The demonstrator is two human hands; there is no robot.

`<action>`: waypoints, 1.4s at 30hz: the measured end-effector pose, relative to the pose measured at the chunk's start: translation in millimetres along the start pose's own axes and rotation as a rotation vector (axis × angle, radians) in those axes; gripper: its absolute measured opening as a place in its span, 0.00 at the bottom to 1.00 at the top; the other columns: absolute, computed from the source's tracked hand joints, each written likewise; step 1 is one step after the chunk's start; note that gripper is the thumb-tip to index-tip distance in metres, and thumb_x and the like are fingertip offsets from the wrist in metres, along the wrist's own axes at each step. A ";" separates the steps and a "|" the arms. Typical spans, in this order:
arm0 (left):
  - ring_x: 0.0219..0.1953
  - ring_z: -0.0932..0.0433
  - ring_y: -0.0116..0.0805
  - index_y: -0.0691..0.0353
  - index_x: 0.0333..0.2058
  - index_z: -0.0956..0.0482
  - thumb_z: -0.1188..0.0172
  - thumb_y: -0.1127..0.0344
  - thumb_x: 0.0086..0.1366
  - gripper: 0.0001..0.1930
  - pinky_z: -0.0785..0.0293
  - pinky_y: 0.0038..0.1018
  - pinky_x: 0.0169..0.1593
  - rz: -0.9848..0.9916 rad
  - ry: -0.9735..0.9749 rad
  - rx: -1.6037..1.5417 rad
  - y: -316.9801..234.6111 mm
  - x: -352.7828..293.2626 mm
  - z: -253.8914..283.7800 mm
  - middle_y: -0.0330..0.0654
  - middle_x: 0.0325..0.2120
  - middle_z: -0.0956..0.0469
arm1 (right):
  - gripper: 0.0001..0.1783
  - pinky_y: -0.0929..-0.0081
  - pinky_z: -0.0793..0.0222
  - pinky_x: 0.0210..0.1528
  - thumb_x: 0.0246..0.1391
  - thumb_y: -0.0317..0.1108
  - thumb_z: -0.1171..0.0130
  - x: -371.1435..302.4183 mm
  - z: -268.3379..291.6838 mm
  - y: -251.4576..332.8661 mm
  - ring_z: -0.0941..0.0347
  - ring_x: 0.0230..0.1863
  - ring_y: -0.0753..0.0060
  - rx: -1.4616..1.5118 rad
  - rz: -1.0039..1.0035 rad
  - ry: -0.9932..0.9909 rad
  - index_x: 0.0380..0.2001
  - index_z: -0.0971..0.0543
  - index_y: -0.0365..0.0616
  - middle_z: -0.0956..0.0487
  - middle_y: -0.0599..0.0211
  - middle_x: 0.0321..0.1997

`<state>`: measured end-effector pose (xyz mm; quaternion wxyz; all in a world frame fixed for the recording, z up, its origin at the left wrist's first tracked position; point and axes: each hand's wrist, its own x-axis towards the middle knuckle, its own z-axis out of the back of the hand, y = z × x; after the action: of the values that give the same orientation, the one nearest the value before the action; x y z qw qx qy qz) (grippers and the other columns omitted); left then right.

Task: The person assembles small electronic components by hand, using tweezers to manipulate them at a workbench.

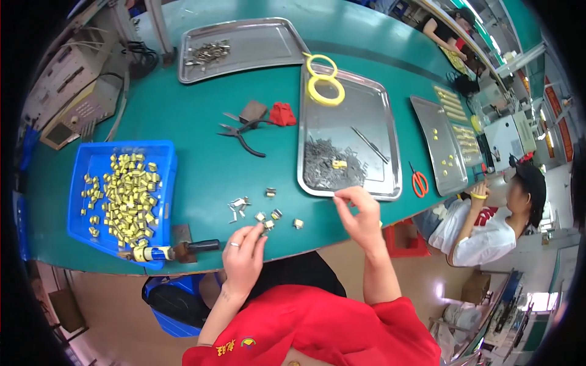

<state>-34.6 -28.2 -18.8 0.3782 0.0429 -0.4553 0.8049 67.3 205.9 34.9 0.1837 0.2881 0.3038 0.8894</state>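
Observation:
My left hand (243,259) is low over the green table, fingers curled with their tips close to a small yellow-taped coil part (268,226). Whatever those fingers grip is too small to make out. Several more such parts lie around it, one of them a coil part (298,224) to the right. Past the fingertips is a little pile of silvery metal pieces (238,207). My right hand (361,218) is at the near rim of a metal tray (390,165), thumb and forefinger drawn together; anything between them is hidden. In that tray lie dark thin strips (329,168) and a yellow part (339,164).
At left stands a blue bin (168,183) of yellow coil parts, a handled tool (195,246) by its corner. Pliers (247,137), a red cloth (282,114), yellow tape rolls (326,90), tweezers (370,145) and orange-handled scissors (419,182) lie about. A co-worker (488,226) sits right.

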 end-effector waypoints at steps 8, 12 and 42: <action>0.26 0.21 0.30 0.65 0.43 0.22 0.32 0.78 0.50 0.19 0.27 0.22 0.24 -0.017 -0.050 -0.098 -1.7 0.6 -2.8 0.44 0.36 0.24 | 0.06 0.72 0.31 0.31 0.45 0.18 0.42 82.5 -20.2 0.0 0.27 0.29 0.62 -0.068 0.177 0.097 0.29 0.23 0.37 0.24 0.60 0.26; 0.25 0.21 0.30 0.65 0.43 0.22 0.34 0.79 0.52 0.17 0.28 0.21 0.23 -0.004 -0.090 -0.138 0.4 1.0 -3.4 0.44 0.35 0.24 | 0.12 0.67 0.31 0.37 0.42 0.22 0.38 133.8 -73.7 15.8 0.27 0.38 0.59 -0.203 0.467 0.101 0.34 0.23 0.40 0.25 0.62 0.34; 0.25 0.25 0.23 0.67 0.46 0.23 0.36 0.82 0.53 0.19 0.35 0.17 0.23 0.031 -0.048 -0.295 -1.4 0.1 1.5 0.47 0.41 0.25 | 0.29 0.81 0.43 0.32 0.45 0.35 0.40 -67.2 15.6 31.2 0.40 0.33 0.78 1.552 -0.615 0.236 0.51 0.33 0.36 0.34 0.67 0.34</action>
<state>-34.2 -28.8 -17.0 0.3570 -0.0009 -0.5779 0.7339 123.8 155.6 38.3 0.1345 0.1423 0.9110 0.3629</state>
